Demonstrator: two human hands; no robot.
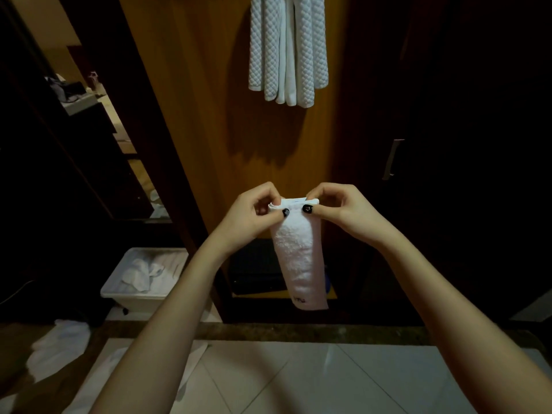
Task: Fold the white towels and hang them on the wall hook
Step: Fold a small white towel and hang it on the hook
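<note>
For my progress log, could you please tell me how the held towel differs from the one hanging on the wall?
The held towel is pinched at its top edge by the left hand and right hand; the hanging towel hangs untouched high on the wooden panel. The held towel is a narrow plain-pile strip; the hanging towel is wider, waffle-textured, in several folds. Both are white.
</note>
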